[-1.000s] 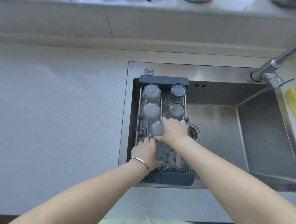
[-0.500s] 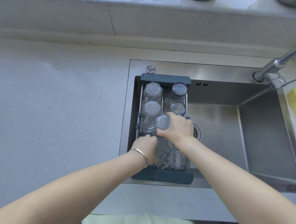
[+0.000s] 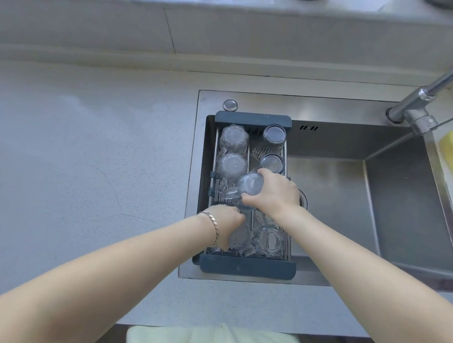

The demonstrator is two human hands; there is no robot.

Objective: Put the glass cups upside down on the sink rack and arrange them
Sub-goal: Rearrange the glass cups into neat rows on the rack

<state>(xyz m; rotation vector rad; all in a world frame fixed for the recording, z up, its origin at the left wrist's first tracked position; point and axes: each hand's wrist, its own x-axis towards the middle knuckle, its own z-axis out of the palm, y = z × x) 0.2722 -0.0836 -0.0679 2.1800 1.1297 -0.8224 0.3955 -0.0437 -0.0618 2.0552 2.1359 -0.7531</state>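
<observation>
While the right hand clasped a clear handled glass cup base-up and tilted, its long axis leaning toward the left row, the cup hung just above the middle of the grey wire sink rack, with its handle pointing down-left toward the left hand. That nearer left hand reached into the rack's front section among the remaining clear cups, though whether its fingers gripped one could not be told. Four cups already stood inverted at the far end, so the open slot probably lay directly behind the left row's second cup, with little room to spare above the steel sink.
</observation>
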